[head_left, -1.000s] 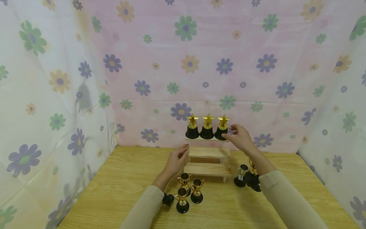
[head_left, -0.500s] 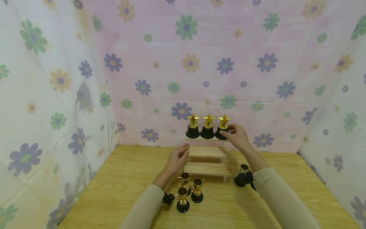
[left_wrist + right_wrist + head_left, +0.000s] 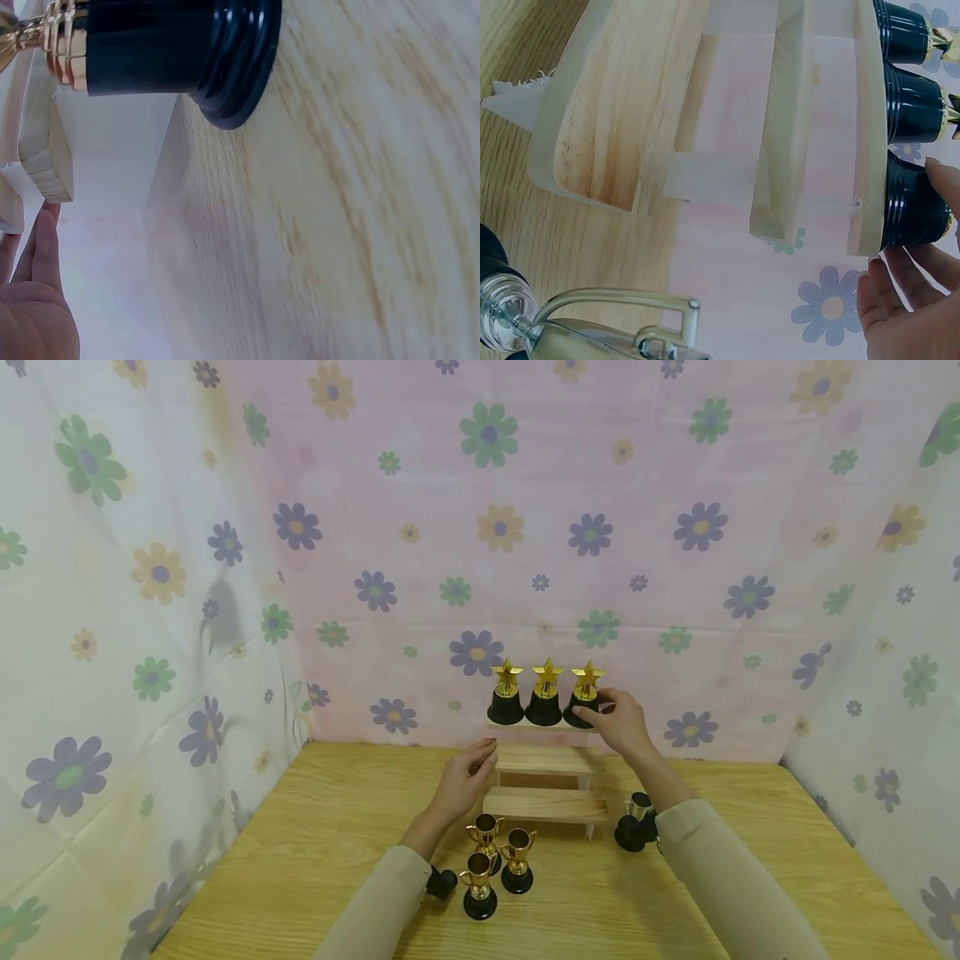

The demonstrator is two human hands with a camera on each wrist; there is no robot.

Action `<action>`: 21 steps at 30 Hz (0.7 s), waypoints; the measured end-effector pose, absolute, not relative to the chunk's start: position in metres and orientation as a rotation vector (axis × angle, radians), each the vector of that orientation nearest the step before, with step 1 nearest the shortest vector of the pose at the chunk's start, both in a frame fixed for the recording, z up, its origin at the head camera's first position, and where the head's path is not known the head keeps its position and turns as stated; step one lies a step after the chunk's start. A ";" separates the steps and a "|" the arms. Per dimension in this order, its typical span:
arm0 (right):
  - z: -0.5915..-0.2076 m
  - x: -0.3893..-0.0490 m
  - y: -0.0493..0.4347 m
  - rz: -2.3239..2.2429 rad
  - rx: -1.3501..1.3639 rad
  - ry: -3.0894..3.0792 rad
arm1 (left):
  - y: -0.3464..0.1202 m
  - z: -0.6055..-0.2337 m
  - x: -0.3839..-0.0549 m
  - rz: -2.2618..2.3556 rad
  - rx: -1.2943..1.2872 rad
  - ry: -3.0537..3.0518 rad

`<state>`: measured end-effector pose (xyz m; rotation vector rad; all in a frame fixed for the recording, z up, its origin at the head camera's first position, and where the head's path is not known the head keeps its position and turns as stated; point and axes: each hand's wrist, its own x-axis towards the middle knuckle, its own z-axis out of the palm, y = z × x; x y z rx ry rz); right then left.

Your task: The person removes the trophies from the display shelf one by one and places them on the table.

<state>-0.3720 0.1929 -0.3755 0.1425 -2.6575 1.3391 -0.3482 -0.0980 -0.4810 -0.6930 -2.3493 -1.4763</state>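
Three gold star trophies with black bases stand in a row on the top step of a wooden tiered stand (image 3: 551, 804): the left trophy (image 3: 506, 702), the middle trophy (image 3: 544, 702) and the right trophy (image 3: 582, 702). My right hand (image 3: 624, 722) holds the right one by its base, thumb in front and fingers round the side; the right wrist view shows this base (image 3: 915, 201) upright on the step. At the stand's left side my left hand (image 3: 459, 781) touches a step end with extended fingertips. The left wrist view shows those fingers (image 3: 46, 251) against the wood.
Gold cup trophies (image 3: 517, 860) stand left of centre on the wood-grain table (image 3: 330, 810), with a black base (image 3: 441, 883) lying partly behind the left sleeve. At right are a silver cup (image 3: 640, 804) and a black base (image 3: 633, 833), partly covered by the right sleeve. Flowered cloth hangs behind.
My right hand has shifted slightly left, its thumb further across the right trophy's base. The right sleeve now covers more of the trophies at right. My left hand stays in place.
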 end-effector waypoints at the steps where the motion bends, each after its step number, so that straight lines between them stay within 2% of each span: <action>1: -0.375 -0.372 0.193 1.339 0.143 -2.655 | -0.098 -0.481 -0.348 -1.472 -0.695 -2.346; 21: -0.375 -0.371 0.195 1.276 0.162 -2.665 | -0.098 -0.483 -0.350 -1.498 -0.671 -2.349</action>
